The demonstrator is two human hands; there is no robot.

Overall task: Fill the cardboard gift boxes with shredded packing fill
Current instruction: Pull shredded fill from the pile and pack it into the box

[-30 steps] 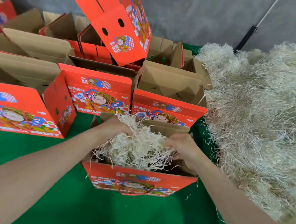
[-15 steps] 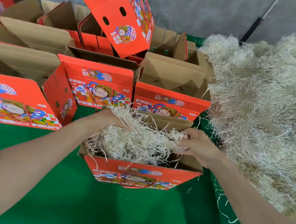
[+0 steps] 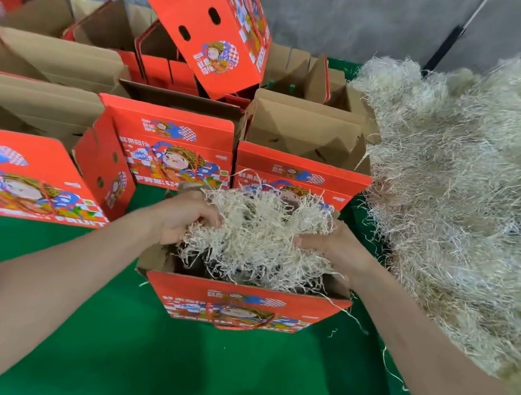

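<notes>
Near box (image 3: pixel 241 304): it is stood upright and open-topped on the green cloth (image 3: pixel 171 365), red printed front towards the camera, a red cord handle hung against that front.
Wad of fill (image 3: pixel 258 232): pale shreds are held over the mouth of the near box; the lower strands hang inside it and a few trail over its rim.
Left hand (image 3: pixel 183 218): the fingers are curled into the left side of the wad, which is gripped.
Right hand (image 3: pixel 334 243): the right side of the wad is gripped; the fingertips are buried in the shreds and mostly hidden.
Loose heap (image 3: pixel 463 186): a large mound of the same fill is piled just right of the boxes, with stray strands scattered on the cloth beside it.
Right rear box (image 3: pixel 300 175): it is set directly behind the near box, its brown flaps open, its front partly screened by the raised wad.
Middle rear box (image 3: pixel 175 143): it stands beside the right rear box.
Left box (image 3: pixel 30 173): it is placed further left, its printed face tilted up.
Tilted box (image 3: pixel 207 21): it is propped at an angle on the back rows of open boxes.
Pole (image 3: pixel 445 46): a dark pole is leant against the grey wall (image 3: pixel 352 14).
</notes>
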